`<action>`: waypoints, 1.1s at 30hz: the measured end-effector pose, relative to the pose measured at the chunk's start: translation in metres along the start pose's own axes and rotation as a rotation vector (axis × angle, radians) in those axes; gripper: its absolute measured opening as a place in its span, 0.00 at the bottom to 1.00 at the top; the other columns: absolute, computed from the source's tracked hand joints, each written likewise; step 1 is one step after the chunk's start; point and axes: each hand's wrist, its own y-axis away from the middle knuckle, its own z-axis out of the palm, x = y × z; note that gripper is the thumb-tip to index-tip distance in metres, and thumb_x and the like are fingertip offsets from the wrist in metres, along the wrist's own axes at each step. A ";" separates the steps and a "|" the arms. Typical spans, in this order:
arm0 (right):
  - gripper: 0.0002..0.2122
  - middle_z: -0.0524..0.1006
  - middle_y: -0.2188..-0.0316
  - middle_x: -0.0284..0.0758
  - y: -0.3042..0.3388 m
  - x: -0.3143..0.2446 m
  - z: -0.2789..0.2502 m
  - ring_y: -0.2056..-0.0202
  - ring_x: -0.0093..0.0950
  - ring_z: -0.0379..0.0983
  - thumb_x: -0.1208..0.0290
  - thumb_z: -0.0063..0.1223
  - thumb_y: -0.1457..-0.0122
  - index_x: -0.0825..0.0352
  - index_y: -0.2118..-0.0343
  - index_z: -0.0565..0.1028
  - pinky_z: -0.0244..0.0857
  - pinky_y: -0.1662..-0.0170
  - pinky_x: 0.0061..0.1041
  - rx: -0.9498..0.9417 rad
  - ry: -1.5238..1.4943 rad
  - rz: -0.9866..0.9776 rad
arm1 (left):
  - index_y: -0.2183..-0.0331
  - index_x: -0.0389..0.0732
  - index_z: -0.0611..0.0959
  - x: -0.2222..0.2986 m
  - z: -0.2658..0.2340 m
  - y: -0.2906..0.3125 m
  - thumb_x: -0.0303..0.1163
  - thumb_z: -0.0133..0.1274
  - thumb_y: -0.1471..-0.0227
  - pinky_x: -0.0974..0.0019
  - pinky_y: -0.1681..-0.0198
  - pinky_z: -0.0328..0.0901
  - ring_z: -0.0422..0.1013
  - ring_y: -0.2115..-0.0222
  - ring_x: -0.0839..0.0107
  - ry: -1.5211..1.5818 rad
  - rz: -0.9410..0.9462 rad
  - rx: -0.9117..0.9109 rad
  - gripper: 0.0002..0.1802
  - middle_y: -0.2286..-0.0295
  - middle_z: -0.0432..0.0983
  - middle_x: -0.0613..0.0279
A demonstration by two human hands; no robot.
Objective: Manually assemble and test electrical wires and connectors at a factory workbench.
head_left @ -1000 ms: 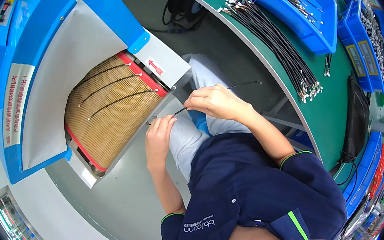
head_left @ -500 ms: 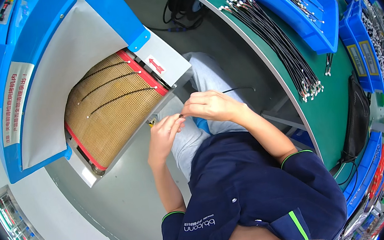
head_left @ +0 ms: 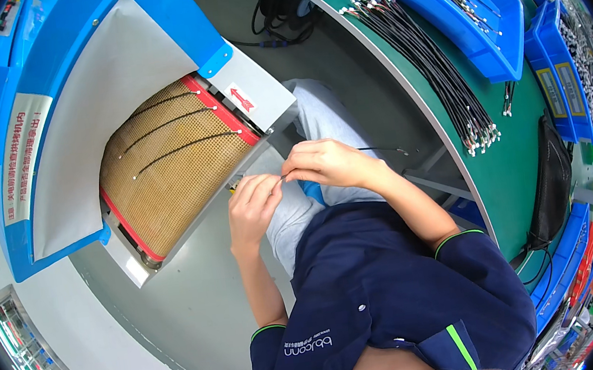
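Note:
Above my lap, my left hand [head_left: 251,206] and my right hand [head_left: 332,163] meet with fingertips pinched together on a thin black cable. Most of that cable is hidden by the fingers. Its free end [head_left: 384,149] sticks out to the right beyond my right hand and carries a small tip. To the left of my hands, three black cables [head_left: 186,149] with small white connectors lie apart on a tan mesh conveyor belt [head_left: 168,214] with red edges.
A blue machine housing with a pale curtain [head_left: 104,97] stands over the belt. On the right, a green table [head_left: 497,184] carries a thick bundle of black cables [head_left: 421,61], a blue tray [head_left: 502,63] and a black pouch [head_left: 549,185]. Blue bins [head_left: 555,75] stand at far right.
The held cable's free end has swung slightly nearer and to the right. My hands have shifted only a little. On the belt, the three cables have slid slightly toward the curtain.

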 end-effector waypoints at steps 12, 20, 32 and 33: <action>0.05 0.73 0.75 0.36 0.003 0.002 -0.007 0.74 0.33 0.71 0.75 0.56 0.51 0.69 0.71 0.74 0.65 0.70 0.27 0.034 -0.079 0.039 | 0.72 0.36 0.79 -0.002 0.004 0.003 0.18 0.59 0.65 0.66 0.70 0.67 0.72 0.73 0.64 -0.027 0.020 0.030 0.11 0.74 0.76 0.60; 0.07 0.72 0.74 0.37 0.010 0.014 -0.027 0.69 0.36 0.70 0.73 0.53 0.50 0.67 0.68 0.74 0.65 0.64 0.31 0.050 0.045 0.006 | 0.73 0.36 0.79 -0.018 -0.016 0.015 0.17 0.58 0.63 0.66 0.68 0.67 0.72 0.72 0.64 -0.096 -0.048 0.020 0.09 0.74 0.76 0.60; 0.06 0.74 0.76 0.34 0.024 0.018 -0.068 0.71 0.32 0.72 0.74 0.56 0.53 0.67 0.71 0.76 0.67 0.68 0.27 0.055 0.296 0.181 | 0.73 0.34 0.78 -0.052 -0.057 0.050 0.17 0.57 0.61 0.66 0.69 0.66 0.71 0.73 0.64 -0.242 -0.247 0.155 0.07 0.75 0.75 0.59; 0.06 0.74 0.76 0.34 0.024 0.018 -0.067 0.71 0.32 0.72 0.74 0.56 0.53 0.67 0.71 0.76 0.67 0.68 0.27 0.055 0.295 0.181 | 0.74 0.34 0.78 -0.052 -0.058 0.052 0.17 0.57 0.61 0.67 0.69 0.66 0.71 0.73 0.64 -0.248 -0.248 0.161 0.07 0.75 0.75 0.59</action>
